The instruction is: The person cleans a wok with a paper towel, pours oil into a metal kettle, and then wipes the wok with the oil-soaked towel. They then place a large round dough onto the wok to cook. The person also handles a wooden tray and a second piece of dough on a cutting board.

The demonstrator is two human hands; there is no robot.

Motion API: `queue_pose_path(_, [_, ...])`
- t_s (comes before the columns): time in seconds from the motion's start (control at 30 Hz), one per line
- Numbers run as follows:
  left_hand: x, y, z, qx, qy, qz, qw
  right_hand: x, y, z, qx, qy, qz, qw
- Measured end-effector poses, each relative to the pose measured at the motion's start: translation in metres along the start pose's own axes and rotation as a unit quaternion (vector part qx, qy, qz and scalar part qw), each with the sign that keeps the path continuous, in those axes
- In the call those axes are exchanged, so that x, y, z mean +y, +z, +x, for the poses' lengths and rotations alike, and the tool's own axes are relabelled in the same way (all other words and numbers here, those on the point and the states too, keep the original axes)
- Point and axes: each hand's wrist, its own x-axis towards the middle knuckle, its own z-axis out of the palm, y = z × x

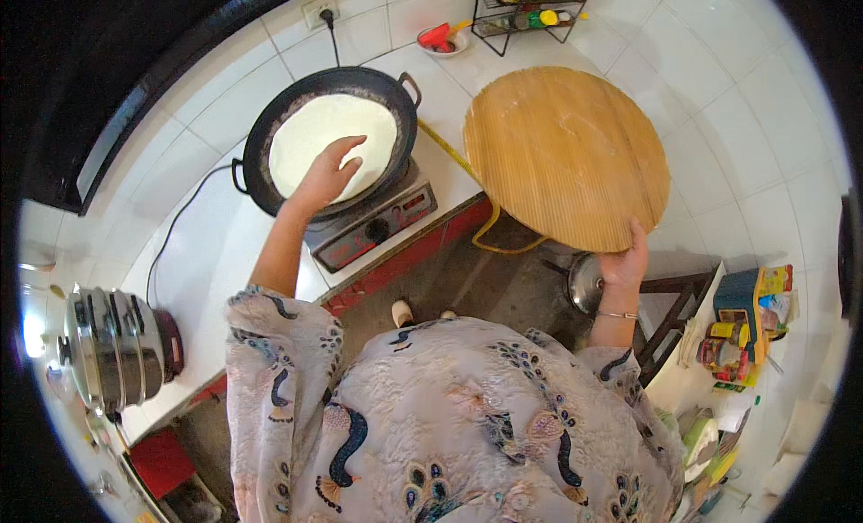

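A thin, pale round of dough lies flat in a black two-handled wok. Over its near part is my left hand, thumb and fingers apart with nothing between them; I cannot tell whether the fingertips touch the dough. The wok sits on an electric cooktop with a dial on its front. My right hand grips the near edge of a large round wooden board, fingers partly hidden by it. The board tilts up beside the counter, its ribbed face showing and lightly dusted with white.
At the back stand a white bowl with a red utensil and a black rack of bottles. A stacked steamer stands at left. A lidded metal pot is below the board. Jars and packets line the right shelf.
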Motion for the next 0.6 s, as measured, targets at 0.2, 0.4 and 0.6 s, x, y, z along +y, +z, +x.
queue_pose_path(0.2, [0.071,0.073,-0.097,0.088,-0.09,-0.34,0.932,-0.02,-0.072,-0.02,-0.051,0.078,-0.04,0.995])
queue_pose_path(0.4, [0.085,0.168,-0.171,-0.06,-0.377,-0.622,0.684,-0.006,-0.099,-0.083,-0.017,0.114,-0.099,0.988])
queue_pose_path(0.6, [0.05,0.202,-0.243,-0.086,-0.426,-0.644,0.629,0.056,-0.136,-0.173,0.05,0.208,-0.083,0.973])
